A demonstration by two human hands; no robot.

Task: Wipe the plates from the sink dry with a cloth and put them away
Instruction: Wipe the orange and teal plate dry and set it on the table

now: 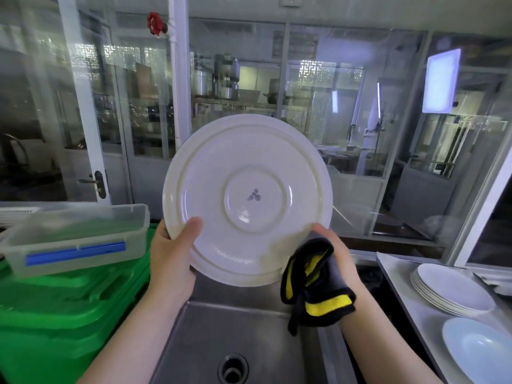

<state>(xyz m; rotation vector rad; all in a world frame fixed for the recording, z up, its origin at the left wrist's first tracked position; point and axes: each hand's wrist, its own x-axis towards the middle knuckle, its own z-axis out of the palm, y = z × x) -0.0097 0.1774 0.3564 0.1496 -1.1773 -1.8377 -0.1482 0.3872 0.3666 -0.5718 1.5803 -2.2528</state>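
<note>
A white plate [247,199] is held upright above the steel sink [221,342], its underside turned toward the camera. Its lower left rim is gripped by the left hand [173,254], thumb laid across the underside and fingers hidden behind. Its lower right rim is met by the right hand [336,256], in which a black-and-yellow cloth [314,286] is clutched. Both forearms are raised from below. A stack of plates [451,291] is seen on the right counter [410,309], near a pale blue plate [479,353].
</note>
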